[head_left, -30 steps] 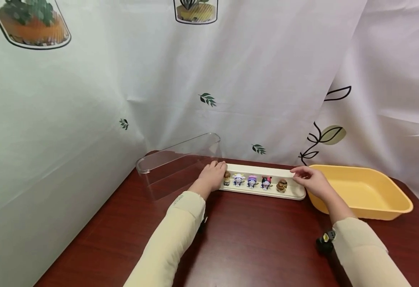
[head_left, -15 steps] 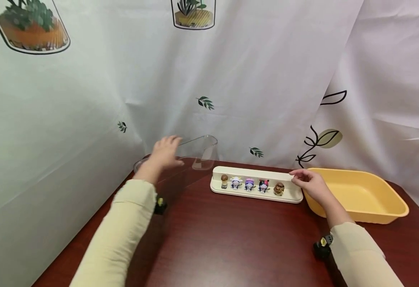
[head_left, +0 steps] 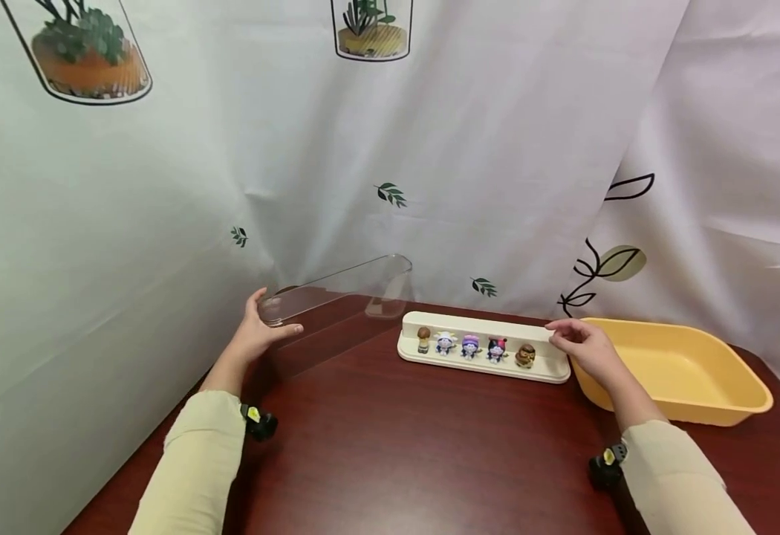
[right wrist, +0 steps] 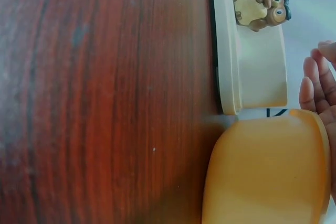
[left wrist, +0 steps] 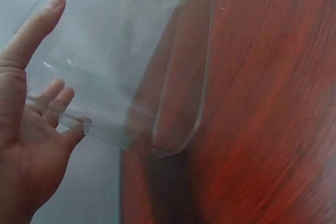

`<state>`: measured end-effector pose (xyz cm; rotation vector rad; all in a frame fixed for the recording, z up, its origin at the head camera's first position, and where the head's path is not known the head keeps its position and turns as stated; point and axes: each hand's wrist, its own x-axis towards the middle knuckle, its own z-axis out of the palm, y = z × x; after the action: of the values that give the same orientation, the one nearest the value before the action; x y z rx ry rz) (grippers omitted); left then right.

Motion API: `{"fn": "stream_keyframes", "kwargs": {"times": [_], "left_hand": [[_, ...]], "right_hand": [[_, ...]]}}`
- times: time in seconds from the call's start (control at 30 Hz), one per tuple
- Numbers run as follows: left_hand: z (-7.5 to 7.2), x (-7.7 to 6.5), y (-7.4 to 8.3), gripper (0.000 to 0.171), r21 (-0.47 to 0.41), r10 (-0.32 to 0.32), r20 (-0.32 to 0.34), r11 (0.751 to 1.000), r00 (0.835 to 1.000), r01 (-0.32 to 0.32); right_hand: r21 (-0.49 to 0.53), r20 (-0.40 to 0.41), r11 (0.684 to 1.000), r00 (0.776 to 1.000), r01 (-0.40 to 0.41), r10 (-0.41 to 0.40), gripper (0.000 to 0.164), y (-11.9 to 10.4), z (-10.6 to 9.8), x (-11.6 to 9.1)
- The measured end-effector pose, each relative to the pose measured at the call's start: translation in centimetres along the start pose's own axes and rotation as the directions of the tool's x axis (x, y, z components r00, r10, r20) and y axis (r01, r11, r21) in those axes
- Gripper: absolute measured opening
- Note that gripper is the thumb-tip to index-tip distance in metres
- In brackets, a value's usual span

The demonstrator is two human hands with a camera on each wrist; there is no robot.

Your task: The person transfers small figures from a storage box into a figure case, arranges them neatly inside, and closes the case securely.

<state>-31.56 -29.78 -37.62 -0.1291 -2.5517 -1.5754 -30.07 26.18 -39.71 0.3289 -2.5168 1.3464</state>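
My left hand (head_left: 249,342) spans the near left end of a long clear plastic cover (head_left: 346,293), thumb and fingers spread to either side. In the left wrist view the thumb stands straight beside the clear wall, and several fingers show at its end. My right hand (head_left: 584,343) hovers by the right end of a white display base (head_left: 480,324), fingers loosely bent with nothing between them. On that base stand several small figurines in a row: a brown-haired one (head_left: 423,339), ones in white, purple and black-red headwear, and a brown owl figurine (right wrist: 262,11) at the right.
A yellow plastic basin (head_left: 671,364) sits at the right, close against the base's right end. Behind the dark red wooden table (head_left: 417,446) hangs a white curtain (head_left: 497,148) with plant prints, also along the left side.
My left hand has left the left end of the white base and moved left to the clear cover's near end. My right hand stays near the base's right end.
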Motion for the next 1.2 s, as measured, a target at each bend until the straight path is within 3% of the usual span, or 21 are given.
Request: {"fn": "stream_keyframes", "kwargs": {"times": [0.2, 0.33, 0.53, 0.73, 0.9, 1.03, 1.2], "left_hand": [[1.1, -0.2, -0.8, 0.095, -0.175, -0.068, -0.062, 0.983, 0.996, 0.056], [1.2, -0.3, -0.4, 0.093, -0.25, -0.075, -0.1, 0.967, 0.992, 0.048], [0.6, 0.6, 2.1, 0.091, -0.261, 0.028, -0.099, 0.964, 0.995, -0.054], [0.9, 1.5, 5.7, 0.084, -0.346, 0.148, -0.074, 0.924, 0.986, -0.164], [2.6, 2.3, 8.5, 0.082, -0.45, 0.197, -0.05, 0.871, 0.979, -0.198], [4.9, 3.1, 10.3, 0.081, -0.483, 0.212, -0.018, 0.854, 0.977, -0.194], [7.6, 3.7, 11.8, 0.078, -0.504, 0.237, 0.051, 0.845, 0.97, -0.18]], "right_hand": [[-0.016, -0.011, 1.0, 1.0, -0.012, 0.012, 0.026, 0.1, -0.1, -0.4], [-0.009, 0.001, 1.0, 1.0, -0.009, 0.009, 0.026, -0.1, 0.1, -0.5], [-0.01, -0.008, 1.0, 1.0, -0.012, 0.012, 0.025, -0.3, 0.2, -0.1], [-0.022, 0.008, 1.0, 1.0, -0.02, 0.02, 0.027, -1.2, -0.4, 0.3], [-0.019, 0.016, 0.999, 1.0, 0.027, -0.027, 0.032, -3.2, -0.8, 1.3], [-0.025, 0.048, 0.999, 0.998, 0.029, -0.027, 0.045, -5.0, -1.1, 2.3], [0.164, 0.071, 0.986, 0.997, 0.012, -0.024, 0.063, -7.1, -1.8, 3.0]]}}
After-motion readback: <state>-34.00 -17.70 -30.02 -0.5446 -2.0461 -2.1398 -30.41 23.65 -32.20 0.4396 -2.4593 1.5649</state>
